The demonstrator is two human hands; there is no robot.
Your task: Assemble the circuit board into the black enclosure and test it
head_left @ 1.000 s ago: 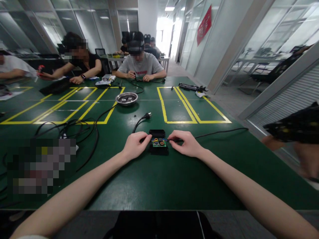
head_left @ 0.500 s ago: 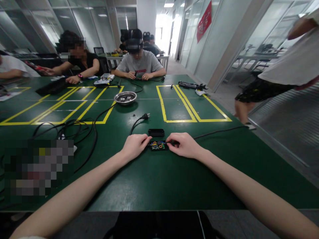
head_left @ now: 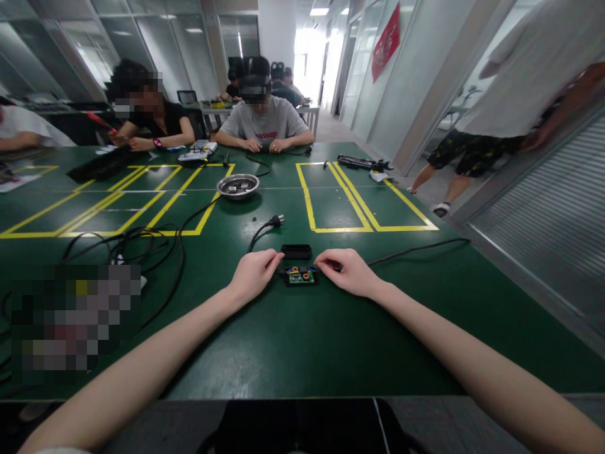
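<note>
A small open black plastic case with a green circuit board (head_left: 301, 276) lies on the green table before me, copper-coloured coils and blue parts showing on the board. Just beyond it sits a separate black cover (head_left: 296, 251). My left hand (head_left: 254, 275) is at the case's left end, thumb and forefinger pinched; what is between them is hidden. At the right end my right hand (head_left: 348, 271) has its fingers curled closed around a black cable (head_left: 416, 250), which runs off to the right. A black plug (head_left: 276, 221) on a cord lies past my left hand.
A metal bowl (head_left: 237, 187) with small metal parts stands farther back. Looped black cables (head_left: 137, 243) and a blurred-out item lie at left. Yellow tape (head_left: 343, 230) marks the table. Co-workers sit opposite; a person (head_left: 496, 113) walks at right. A black folded stand (head_left: 362, 162) lies back right.
Both hands have shifted slightly up and away from the case, and more of the board shows. The board's visible parts look turned a little. The walking person has moved farther along.
</note>
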